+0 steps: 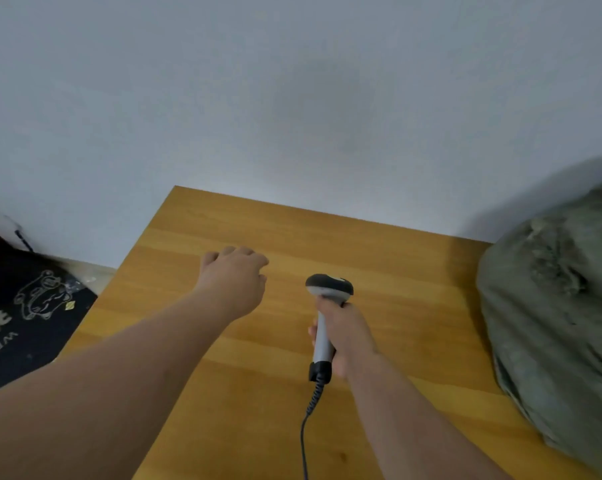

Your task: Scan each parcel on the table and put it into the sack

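Note:
My right hand [349,336] grips the grey handle of a barcode scanner [327,299], whose dark head points away from me over the wooden table [396,258]. A coiled cable runs from its base toward me. My left hand [237,275] hovers over the table to the left of the scanner, fingers loosely curled downward and holding nothing. A bulging grey-green sack [556,306] sits at the table's right edge. No parcel shows on the table.
A plain white wall stands right behind the table's far edge. On the floor to the left lies a dark doormat [25,313] with a cartoon print and lettering, and a white object [1,226] sits behind it by the wall.

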A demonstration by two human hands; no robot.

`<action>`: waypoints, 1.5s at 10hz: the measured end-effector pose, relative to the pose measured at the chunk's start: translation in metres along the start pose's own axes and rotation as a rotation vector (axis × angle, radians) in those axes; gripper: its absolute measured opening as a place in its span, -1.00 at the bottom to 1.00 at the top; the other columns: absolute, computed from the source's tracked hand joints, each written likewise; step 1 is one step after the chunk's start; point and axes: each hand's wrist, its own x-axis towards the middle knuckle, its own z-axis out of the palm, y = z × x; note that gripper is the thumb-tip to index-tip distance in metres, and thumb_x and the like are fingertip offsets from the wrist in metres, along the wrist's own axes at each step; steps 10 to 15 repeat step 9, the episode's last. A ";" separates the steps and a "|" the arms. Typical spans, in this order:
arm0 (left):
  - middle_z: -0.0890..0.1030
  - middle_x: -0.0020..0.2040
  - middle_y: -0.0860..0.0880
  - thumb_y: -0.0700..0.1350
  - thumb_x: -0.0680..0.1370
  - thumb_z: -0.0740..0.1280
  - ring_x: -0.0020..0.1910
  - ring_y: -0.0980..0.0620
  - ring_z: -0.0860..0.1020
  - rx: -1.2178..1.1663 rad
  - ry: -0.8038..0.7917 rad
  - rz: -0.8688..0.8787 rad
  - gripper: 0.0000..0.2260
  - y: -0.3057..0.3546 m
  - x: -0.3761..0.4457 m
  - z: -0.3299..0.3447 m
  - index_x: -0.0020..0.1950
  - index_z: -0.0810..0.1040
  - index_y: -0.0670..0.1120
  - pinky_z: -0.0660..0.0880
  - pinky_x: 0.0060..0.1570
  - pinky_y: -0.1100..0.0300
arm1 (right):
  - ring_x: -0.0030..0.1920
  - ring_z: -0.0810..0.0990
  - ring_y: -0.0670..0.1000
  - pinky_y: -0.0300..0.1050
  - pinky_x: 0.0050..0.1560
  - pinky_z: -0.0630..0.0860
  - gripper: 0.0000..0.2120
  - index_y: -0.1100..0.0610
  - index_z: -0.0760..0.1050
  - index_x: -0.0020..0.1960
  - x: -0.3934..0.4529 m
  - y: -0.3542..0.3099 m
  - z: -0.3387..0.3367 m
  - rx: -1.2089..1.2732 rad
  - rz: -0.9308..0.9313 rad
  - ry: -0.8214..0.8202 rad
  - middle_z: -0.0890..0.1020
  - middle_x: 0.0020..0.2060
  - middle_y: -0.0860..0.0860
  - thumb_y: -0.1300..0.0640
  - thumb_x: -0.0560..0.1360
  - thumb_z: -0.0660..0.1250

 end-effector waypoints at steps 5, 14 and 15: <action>0.26 0.53 0.01 0.02 0.68 0.10 0.51 -0.07 0.19 0.021 -0.178 0.091 -0.61 -0.028 0.058 0.067 0.52 0.29 0.08 0.10 0.48 -0.10 | -0.03 0.57 0.07 0.02 -0.01 0.48 -0.68 0.13 0.43 0.27 0.076 0.028 0.018 -0.179 0.067 0.147 0.56 0.02 0.04 -0.04 0.62 0.30; 0.30 0.50 0.01 0.04 0.67 0.13 0.50 -0.08 0.21 0.074 -0.113 0.186 -0.62 -0.051 0.052 0.043 0.49 0.33 0.07 0.12 0.46 -0.11 | 0.19 0.50 0.13 -0.01 0.06 0.41 -0.37 0.17 0.19 0.54 0.046 0.028 0.021 -0.294 0.040 0.215 0.48 0.33 0.13 0.03 0.58 0.37; 0.30 0.50 0.01 0.04 0.67 0.13 0.50 -0.08 0.21 0.074 -0.113 0.186 -0.62 -0.051 0.052 0.043 0.49 0.33 0.07 0.12 0.46 -0.11 | 0.19 0.50 0.13 -0.01 0.06 0.41 -0.37 0.17 0.19 0.54 0.046 0.028 0.021 -0.294 0.040 0.215 0.48 0.33 0.13 0.03 0.58 0.37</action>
